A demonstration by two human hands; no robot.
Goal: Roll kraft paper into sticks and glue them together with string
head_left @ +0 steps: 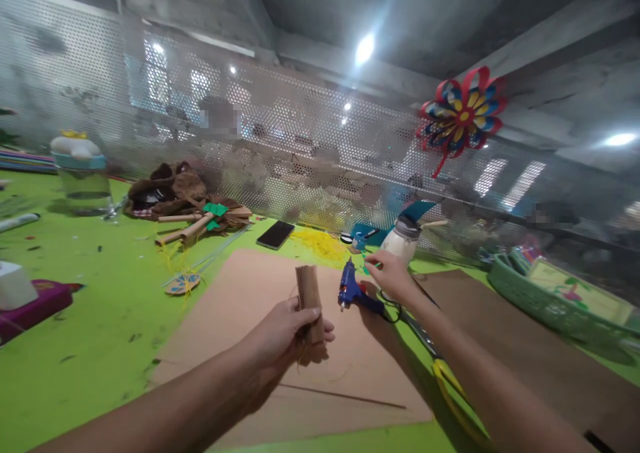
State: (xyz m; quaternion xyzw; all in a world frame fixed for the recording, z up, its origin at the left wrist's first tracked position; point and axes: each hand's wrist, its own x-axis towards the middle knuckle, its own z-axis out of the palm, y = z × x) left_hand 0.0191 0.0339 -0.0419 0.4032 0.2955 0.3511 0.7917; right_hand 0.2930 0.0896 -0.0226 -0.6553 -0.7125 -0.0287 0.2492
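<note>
My left hand is wrapped round a folded brown paper bundle, held upright above a large brown paper sheet. Thin yellow strands hang below the bundle. Beyond the blue glue gun, my right hand reaches out with its fingertips pinched together near small green scraps; what they hold, if anything, is too small to name. A thin brown strip lies on the sheet's near part.
Yellow-handled scissors lie beneath my right forearm. Behind stand a white bottle, a phone and yellow shreds. A green basket is at right, a clear jar at left.
</note>
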